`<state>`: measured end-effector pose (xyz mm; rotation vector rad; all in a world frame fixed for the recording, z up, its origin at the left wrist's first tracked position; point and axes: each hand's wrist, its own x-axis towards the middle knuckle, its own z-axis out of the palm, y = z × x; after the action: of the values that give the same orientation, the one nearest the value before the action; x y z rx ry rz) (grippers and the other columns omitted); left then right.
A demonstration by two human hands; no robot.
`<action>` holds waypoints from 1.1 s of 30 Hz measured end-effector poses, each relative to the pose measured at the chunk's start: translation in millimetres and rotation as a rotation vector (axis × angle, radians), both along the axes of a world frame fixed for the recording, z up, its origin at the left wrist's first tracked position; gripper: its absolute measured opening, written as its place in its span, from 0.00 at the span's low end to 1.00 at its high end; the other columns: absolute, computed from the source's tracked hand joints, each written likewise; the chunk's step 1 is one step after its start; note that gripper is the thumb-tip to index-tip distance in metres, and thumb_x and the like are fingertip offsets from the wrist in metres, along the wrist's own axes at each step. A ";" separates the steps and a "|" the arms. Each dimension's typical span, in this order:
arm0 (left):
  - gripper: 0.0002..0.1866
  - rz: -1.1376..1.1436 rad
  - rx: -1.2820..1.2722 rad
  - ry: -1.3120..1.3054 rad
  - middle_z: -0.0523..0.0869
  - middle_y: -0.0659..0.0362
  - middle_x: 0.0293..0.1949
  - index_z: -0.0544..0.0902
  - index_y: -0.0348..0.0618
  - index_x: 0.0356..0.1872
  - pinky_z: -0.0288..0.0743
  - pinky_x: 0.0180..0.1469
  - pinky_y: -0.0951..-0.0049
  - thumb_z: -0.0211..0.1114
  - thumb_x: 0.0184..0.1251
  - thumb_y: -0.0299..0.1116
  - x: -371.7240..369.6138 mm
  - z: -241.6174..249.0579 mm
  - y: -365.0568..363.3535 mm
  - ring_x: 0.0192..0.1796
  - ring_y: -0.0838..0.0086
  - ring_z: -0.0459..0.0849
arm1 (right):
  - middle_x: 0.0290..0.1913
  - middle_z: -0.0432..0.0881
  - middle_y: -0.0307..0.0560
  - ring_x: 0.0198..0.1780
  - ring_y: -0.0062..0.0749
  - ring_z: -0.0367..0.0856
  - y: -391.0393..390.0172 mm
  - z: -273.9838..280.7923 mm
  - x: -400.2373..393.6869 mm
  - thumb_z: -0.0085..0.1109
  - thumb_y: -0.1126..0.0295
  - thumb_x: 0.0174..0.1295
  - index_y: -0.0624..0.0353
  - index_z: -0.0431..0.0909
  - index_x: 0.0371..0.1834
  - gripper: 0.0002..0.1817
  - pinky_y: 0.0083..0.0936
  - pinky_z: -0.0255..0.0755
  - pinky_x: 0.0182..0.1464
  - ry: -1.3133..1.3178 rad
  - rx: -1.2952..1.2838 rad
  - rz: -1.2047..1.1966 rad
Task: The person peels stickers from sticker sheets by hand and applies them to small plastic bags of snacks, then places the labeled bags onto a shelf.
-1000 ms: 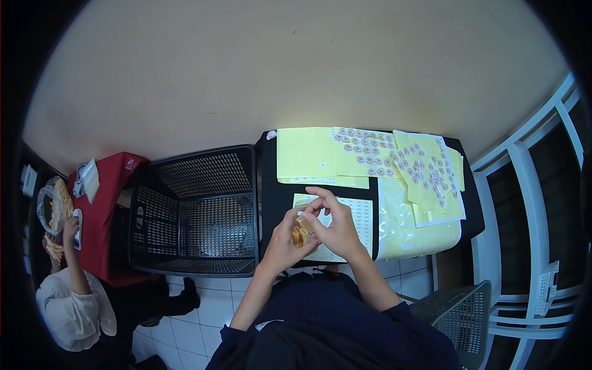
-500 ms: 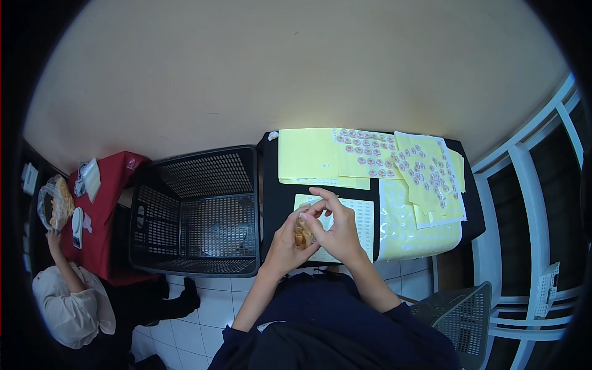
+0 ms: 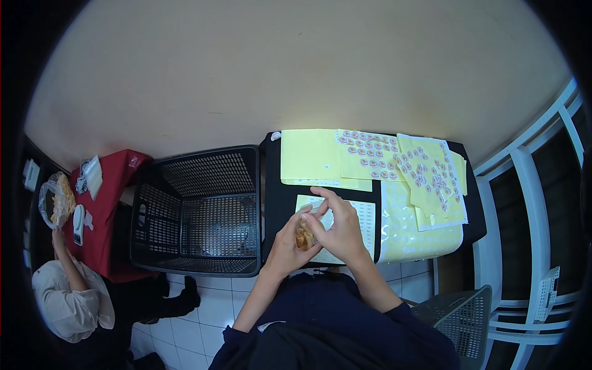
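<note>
Co-worker side: person at the far left, hand at the rim of a clear bag of yellowish pieces, likely steadying it.
Red counter: carries the bag and a white device side by side, probably to keep both within that person's reach.
Black crate: open side up, between the two counters – looks placed for reach from either side.
Left hand: fingers curled round a clear packet, seemingly as support from the side.
Packet: above the black counter, between both hands, brown pieces low inside; pouch or cup, can't tell.
Right hand: index arched, thumb tip at the packet's upper part – probably bracing or shaping the top; pinch on the film can't be confirmed.
Printed sheet: lies under the hands, rows of print facing up, likely for easy view.
Sticker sheets: overlapping at the back, round stickers face up, presumably to leave the near edge for the hands.
</note>
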<state>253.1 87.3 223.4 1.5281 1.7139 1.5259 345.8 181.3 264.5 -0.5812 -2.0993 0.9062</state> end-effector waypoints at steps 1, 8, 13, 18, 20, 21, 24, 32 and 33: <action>0.35 -0.018 -0.043 -0.070 0.73 0.47 0.50 0.63 0.37 0.54 0.72 0.49 0.67 0.70 0.42 0.31 0.1 1.0 -0.3 0.49 0.57 0.77 | 0.19 0.74 0.40 0.24 0.26 0.73 1.8 0.4 1.6 0.64 0.73 0.43 0.60 0.71 0.46 0.23 0.25 0.67 0.32 -0.052 0.015 -0.021; 0.39 -0.053 -0.045 -0.141 0.71 0.48 0.52 0.62 0.37 0.55 0.70 0.52 0.68 0.72 0.39 0.35 0.3 -3.4 2.2 0.51 0.61 0.76 | 0.19 0.71 0.38 0.23 0.23 0.67 10.6 1.5 4.9 0.69 0.70 0.39 0.60 0.74 0.42 0.24 0.19 0.64 0.28 -0.053 -0.013 -0.073; 0.40 -0.104 -0.095 -0.106 0.71 0.48 0.52 0.61 0.37 0.56 0.69 0.53 0.69 0.72 0.40 0.35 -2.1 3.6 3.7 0.51 0.62 0.75 | 0.21 0.71 0.38 0.23 0.22 0.66 12.8 2.8 5.7 0.69 0.70 0.37 0.60 0.74 0.42 0.24 0.19 0.62 0.27 -0.044 0.003 -0.096; 0.39 -0.237 -0.212 -0.178 0.70 0.48 0.54 0.60 0.36 0.56 0.69 0.53 0.69 0.71 0.41 0.33 2.2 8.1 9.7 0.52 0.62 0.75 | 0.23 0.71 0.38 0.24 0.24 0.65 14.9 3.8 5.5 0.71 0.68 0.35 0.59 0.75 0.41 0.25 0.20 0.61 0.26 -0.030 0.035 -0.121; 0.39 -0.235 -0.177 -0.143 0.69 0.48 0.54 0.60 0.36 0.56 0.69 0.53 0.69 0.71 0.41 0.32 2.9 3.9 14.4 0.52 0.62 0.75 | 0.25 0.71 0.39 0.27 0.26 0.68 19.8 6.9 9.6 0.72 0.66 0.33 0.58 0.75 0.40 0.26 0.22 0.63 0.29 -0.069 0.089 -0.170; 0.40 -0.228 -0.105 -0.131 0.69 0.48 0.55 0.59 0.36 0.57 0.69 0.54 0.68 0.71 0.42 0.32 2.0 -0.8 17.6 0.52 0.62 0.75 | 0.25 0.71 0.39 0.27 0.26 0.68 22.0 7.5 12.4 0.72 0.66 0.33 0.58 0.75 0.40 0.26 0.22 0.63 0.29 -0.070 0.090 -0.180; 0.41 -0.236 -0.074 -0.163 0.68 0.48 0.56 0.58 0.36 0.58 0.68 0.55 0.67 0.72 0.42 0.31 -0.1 1.6 23.4 0.53 0.62 0.74 | 0.30 0.71 0.41 0.34 0.29 0.73 29.1 10.1 22.4 0.72 0.66 0.32 0.58 0.75 0.41 0.28 0.24 0.66 0.35 -0.115 0.081 -0.264; 0.47 -0.307 -0.130 -0.486 0.74 0.53 0.49 0.51 0.38 0.62 0.70 0.50 0.73 0.72 0.41 0.26 2.8 1.3 40.6 0.48 0.73 0.75 | 0.49 0.65 0.45 0.43 0.29 0.71 25.5 -6.4 47.1 0.67 0.76 0.40 0.59 0.64 0.54 0.34 0.24 0.68 0.41 0.090 -0.147 -0.436; 0.47 -0.326 -0.133 -0.486 0.74 0.53 0.49 0.51 0.38 0.62 0.70 0.50 0.73 0.72 0.41 0.26 2.4 2.5 42.5 0.48 0.73 0.75 | 0.49 0.65 0.45 0.43 0.29 0.71 20.9 -14.7 50.9 0.67 0.76 0.40 0.59 0.64 0.54 0.34 0.24 0.68 0.41 0.091 -0.144 -0.454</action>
<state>255.4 129.8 225.9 1.1741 1.1994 1.4299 396.6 202.2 249.8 -1.0220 -1.7266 0.8032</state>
